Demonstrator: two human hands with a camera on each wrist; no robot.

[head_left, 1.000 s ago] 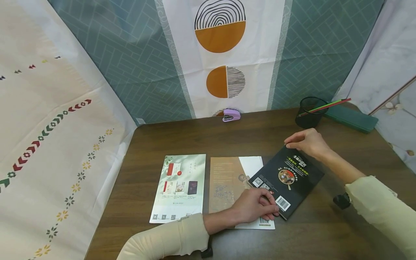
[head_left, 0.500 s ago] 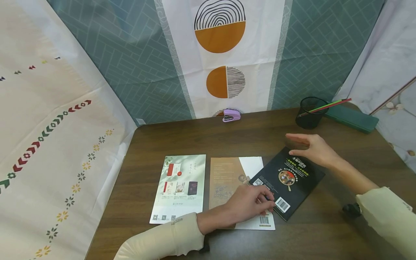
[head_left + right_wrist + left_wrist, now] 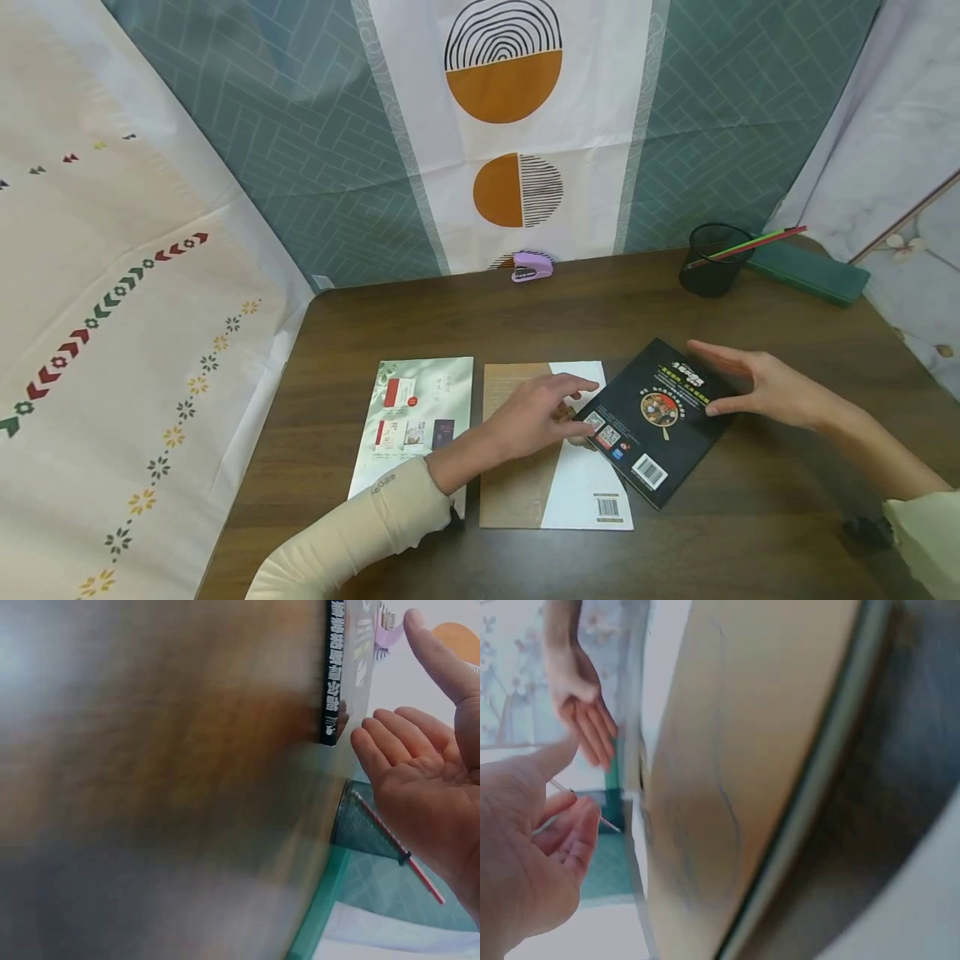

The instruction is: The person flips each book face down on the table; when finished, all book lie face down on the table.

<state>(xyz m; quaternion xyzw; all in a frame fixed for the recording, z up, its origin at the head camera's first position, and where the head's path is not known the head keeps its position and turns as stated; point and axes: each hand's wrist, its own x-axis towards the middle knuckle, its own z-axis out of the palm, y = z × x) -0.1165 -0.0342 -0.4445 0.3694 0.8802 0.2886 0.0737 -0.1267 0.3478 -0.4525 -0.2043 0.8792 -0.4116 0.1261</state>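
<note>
The black book lies askew, one corner over the brown-and-white book; left hand and right hand flank it, fingers spread, pinching nothing, presumably because the desk supports it.

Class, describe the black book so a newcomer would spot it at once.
On the brown table, find the right hand. By it lies the black book, with a round food picture. It alone is slanted, unlike the pale green book and brown-and-white book.
</note>
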